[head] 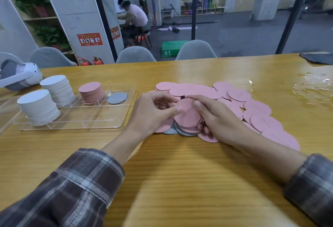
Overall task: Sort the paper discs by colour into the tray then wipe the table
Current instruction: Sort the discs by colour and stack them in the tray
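While the small stack of pink discs (187,115) is clamped between both hands, it sits just right of the tray (75,127), at the near end of the loose pile.

- Left hand (153,113): thumb and fingers pinch the stack's left edge.
- Right hand (216,118): thumb on the top face, fingers curled beneath.

The stack is tilted, top face toward the camera. Being round, it has no long axis to align. Grey discs (183,131) lie flat under it on the bench (180,172). The loose pile (234,97) of pink discs spreads farther right of the tray.

Judgement: the transfer runs leftward to the sorted pink stack (91,92) in the tray's far row, beside a single grey disc (117,98). The left hand is the nearer one. Two white stacks (38,107) occupy the tray's left side. Well right of the tray lie a wet patch (310,86) and a dark cloth (319,58).
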A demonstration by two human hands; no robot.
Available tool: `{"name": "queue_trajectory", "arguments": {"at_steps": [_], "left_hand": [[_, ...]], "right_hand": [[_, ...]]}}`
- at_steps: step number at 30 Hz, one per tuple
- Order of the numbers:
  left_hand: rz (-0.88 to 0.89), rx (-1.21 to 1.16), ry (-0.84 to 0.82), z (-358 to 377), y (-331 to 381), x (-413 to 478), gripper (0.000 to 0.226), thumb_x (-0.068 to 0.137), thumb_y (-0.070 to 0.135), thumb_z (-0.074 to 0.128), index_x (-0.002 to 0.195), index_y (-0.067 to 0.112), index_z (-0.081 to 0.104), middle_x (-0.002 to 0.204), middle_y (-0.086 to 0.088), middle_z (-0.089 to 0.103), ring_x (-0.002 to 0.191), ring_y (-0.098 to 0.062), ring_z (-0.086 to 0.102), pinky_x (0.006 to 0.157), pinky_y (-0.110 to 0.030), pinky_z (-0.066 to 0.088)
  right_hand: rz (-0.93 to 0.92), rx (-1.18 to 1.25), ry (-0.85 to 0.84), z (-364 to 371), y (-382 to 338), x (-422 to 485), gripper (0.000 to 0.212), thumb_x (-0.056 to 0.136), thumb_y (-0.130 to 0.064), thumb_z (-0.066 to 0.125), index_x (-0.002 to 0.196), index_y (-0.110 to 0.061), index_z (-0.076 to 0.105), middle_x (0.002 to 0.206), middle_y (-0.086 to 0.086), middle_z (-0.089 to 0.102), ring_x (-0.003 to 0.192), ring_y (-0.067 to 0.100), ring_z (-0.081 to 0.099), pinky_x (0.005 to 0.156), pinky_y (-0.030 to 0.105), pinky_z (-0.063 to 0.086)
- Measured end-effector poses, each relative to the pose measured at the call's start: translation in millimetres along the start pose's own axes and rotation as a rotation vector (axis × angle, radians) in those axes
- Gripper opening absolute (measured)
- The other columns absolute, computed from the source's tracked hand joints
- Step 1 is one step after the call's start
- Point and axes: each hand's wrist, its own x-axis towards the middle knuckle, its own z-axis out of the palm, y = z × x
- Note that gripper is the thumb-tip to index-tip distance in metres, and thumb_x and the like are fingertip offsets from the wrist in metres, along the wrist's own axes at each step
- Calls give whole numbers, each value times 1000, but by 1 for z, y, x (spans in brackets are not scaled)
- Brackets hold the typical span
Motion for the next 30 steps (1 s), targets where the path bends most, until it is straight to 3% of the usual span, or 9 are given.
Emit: {"name": "queue_trajectory", "arguments": {"at_steps": [5,8,10,12,17,19,22,26,30], "left_hand": [[19,54,13,3,-1,-1,24,73,21,94,92,24,80,84,-2,78,78,-27,74,87,-51,61],[47,171,11,-5,2,3,13,80,27,90,87,23,80,80,5,77,74,-13,72,78,-36,60],[63,377,12,-16,-1,5,13,84,35,85,79,25,78,74,13,74,70,2,65,88,-36,53],[20,566,-31,-26,-7,7,24,83,48,82,76,25,77,71,16,72,73,6,62,98,-40,47],[-75,665,-114,-30,-11,8,36,74,60,83,86,27,77,78,10,71,74,-3,62,71,-20,48],[-82,655,-121,-30,-8,8,35,72,57,86,88,26,78,80,10,71,75,-4,62,77,-15,45],[-71,604,-99,-32,-4,8,25,74,41,91,89,25,80,78,12,69,67,3,61,102,-29,42],[-86,496,-55,-38,-1,12,26,73,21,94,95,17,82,79,4,73,59,0,59,63,-7,43],[-44,562,-47,-35,-4,11,23,69,16,96,87,13,82,71,4,72,61,3,62,60,-7,44]], "right_hand": [[-14,8,-25,1,0,-4,29,107,-19,50,129,-35,61,63,-12,63,51,4,56,42,23,45],[-114,-248,63,-2,3,0,33,106,-21,52,138,-29,58,94,-12,72,78,5,64,69,19,46],[-130,-326,105,-5,6,3,38,106,-22,51,144,-26,53,109,-7,71,94,10,60,77,12,41],[-120,-345,116,-6,8,4,40,107,-22,50,147,-26,50,103,-2,69,92,15,58,75,10,39],[-124,-365,97,-9,12,5,41,106,-21,50,147,-23,50,102,5,71,94,19,59,75,26,34],[-129,-360,102,-9,13,5,41,106,-21,51,147,-23,50,108,3,71,97,17,58,76,23,34],[-130,-360,115,-10,13,6,41,106,-21,51,147,-23,51,114,2,70,102,18,59,78,22,34],[-121,-352,105,-9,12,5,41,106,-21,51,147,-23,51,115,2,70,101,16,57,79,21,34],[-121,-359,106,-9,11,4,42,106,-21,51,148,-23,50,120,2,70,108,19,60,81,22,35]]}}
